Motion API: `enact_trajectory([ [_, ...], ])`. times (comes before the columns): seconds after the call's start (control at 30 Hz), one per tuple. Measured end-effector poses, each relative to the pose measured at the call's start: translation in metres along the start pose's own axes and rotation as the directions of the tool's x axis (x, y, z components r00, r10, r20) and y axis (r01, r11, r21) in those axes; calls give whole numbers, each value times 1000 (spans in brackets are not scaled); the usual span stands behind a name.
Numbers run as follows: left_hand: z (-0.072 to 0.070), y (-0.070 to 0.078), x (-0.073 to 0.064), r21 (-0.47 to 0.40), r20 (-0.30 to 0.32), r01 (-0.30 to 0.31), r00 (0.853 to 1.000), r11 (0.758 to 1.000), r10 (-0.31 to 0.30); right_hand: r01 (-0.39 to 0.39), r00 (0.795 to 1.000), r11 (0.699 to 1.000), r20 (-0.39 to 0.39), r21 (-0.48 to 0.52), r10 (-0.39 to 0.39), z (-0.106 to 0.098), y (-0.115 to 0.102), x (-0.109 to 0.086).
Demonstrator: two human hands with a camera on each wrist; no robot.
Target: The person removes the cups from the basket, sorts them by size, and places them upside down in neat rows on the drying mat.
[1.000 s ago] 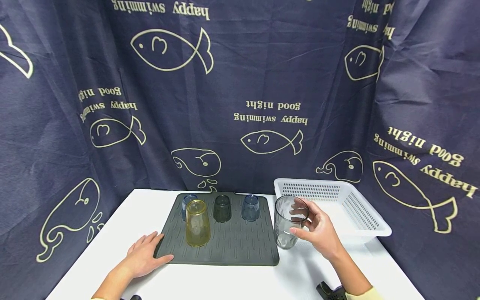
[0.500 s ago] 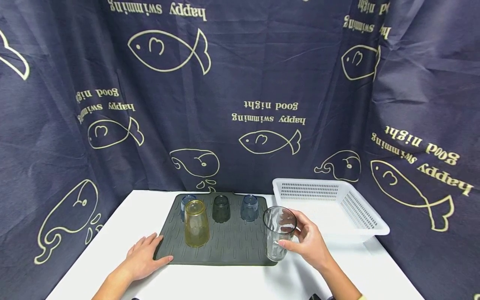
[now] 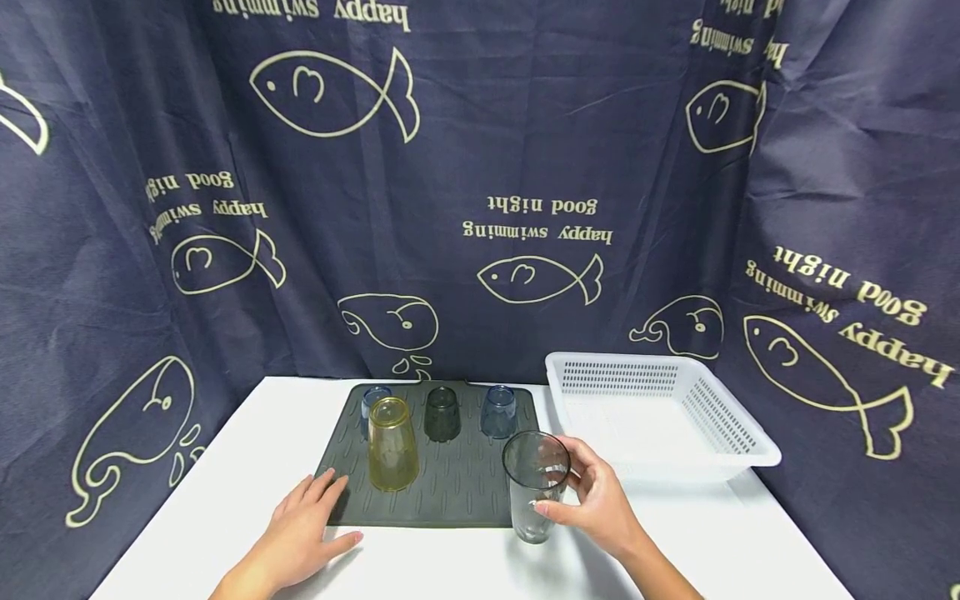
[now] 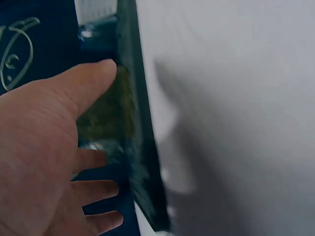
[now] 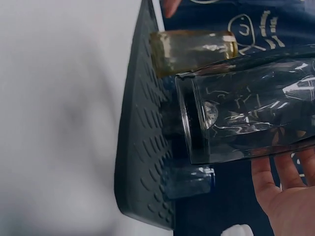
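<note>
My right hand (image 3: 592, 504) grips a tall clear grey drinking glass (image 3: 531, 500), its wide rim up, at the front edge of the dark grey drying mat (image 3: 457, 504). In the right wrist view, the glass (image 5: 251, 108) fills much of the picture, with fingers curved along its side. My left hand (image 3: 300, 533) has its fingers spread and overlaps the mat's front left corner, holding nothing. On the mat stands an upside-down amber glass (image 3: 393, 458), partly covering a small blue glass (image 3: 367, 408). Behind are a small dark grey glass (image 3: 442, 417) and another blue glass (image 3: 498, 414).
A white perforated plastic basket (image 3: 738, 460) stands at the back right, beside the mat. The white table (image 3: 427, 567) ends at a dark blue curtain (image 3: 525, 150) printed with fish, which encloses the back and both sides.
My right hand has carried the grey glass left and toward me, from beside the mat's right edge to its front edge. My left hand has shifted slightly right.
</note>
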State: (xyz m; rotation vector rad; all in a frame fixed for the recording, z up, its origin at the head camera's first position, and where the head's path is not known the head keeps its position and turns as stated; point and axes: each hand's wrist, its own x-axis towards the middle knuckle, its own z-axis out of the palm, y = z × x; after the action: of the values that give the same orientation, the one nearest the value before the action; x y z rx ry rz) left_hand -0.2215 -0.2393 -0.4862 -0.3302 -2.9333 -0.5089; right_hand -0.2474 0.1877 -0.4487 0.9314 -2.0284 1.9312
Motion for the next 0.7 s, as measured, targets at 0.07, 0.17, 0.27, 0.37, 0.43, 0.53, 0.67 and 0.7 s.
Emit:
enact_trajectory([
  [0.07,-1,9,-2,3,-13,-28,1000,1000,28,3,1000,1000,9,-15,-3,4,1,-1],
  [0.17,-4,26,-4,-13,-30,-63,998,998,63,11,1000,1000,26,-28,-10,9,3,-2],
  [0.27,-8,45,-4,-49,-61,-116,992,992,112,13,999,999,35,-43,-12,13,5,-2],
  [0.37,-11,64,-3,-91,-111,-196,976,976,186,-1,1000,998,29,-57,3,17,6,-1],
  [0.43,-12,75,-2,-121,-141,-240,965,963,222,-3,1000,997,29,-79,6,20,6,0],
  [0.53,-12,89,2,-175,-174,-275,954,945,245,13,999,993,43,-121,-8,23,7,2],
  [0.67,-10,105,9,-295,-188,-303,948,906,256,35,998,986,63,-164,-25,26,9,4],
  [0.7,-10,108,11,-329,-187,-311,947,892,261,34,998,985,64,-169,-24,26,9,4],
])
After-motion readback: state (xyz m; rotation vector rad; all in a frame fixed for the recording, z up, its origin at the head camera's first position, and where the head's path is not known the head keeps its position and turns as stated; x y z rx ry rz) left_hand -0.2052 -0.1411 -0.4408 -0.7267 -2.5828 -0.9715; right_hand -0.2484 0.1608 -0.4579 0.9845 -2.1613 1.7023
